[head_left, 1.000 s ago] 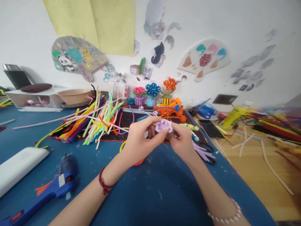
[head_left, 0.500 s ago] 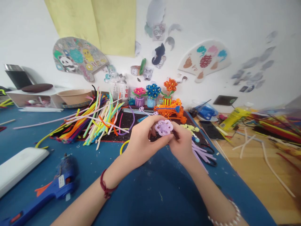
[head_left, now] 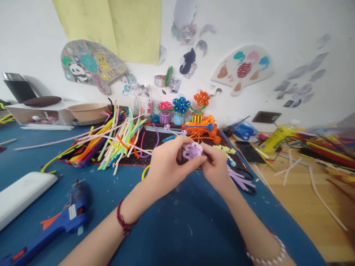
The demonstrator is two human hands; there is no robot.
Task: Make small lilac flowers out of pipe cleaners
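Observation:
A small lilac pipe-cleaner flower [head_left: 192,150] sits between both hands above the blue mat [head_left: 177,221]. My left hand [head_left: 166,166] pinches it from the left, thumb stretched under the petals. My right hand [head_left: 215,166] grips it from the right with curled fingers. A red cord is on my left wrist and a bead bracelet on my right. Just behind the hands lie a black work board [head_left: 149,142] and a heap of coloured pipe cleaners [head_left: 111,142].
A blue glue gun [head_left: 59,221] and a white flat case [head_left: 19,197] lie at the left. Three small flower pots [head_left: 180,111] and an orange pipe-cleaner piece [head_left: 203,129] stand at the back. Lilac strips and scissors [head_left: 244,181] lie right of my hands, a phone [head_left: 246,151] beyond.
Both hands have kept hold of the lilac flower and turned it a little; its face now tilts more away. The hands stay in about the same place.

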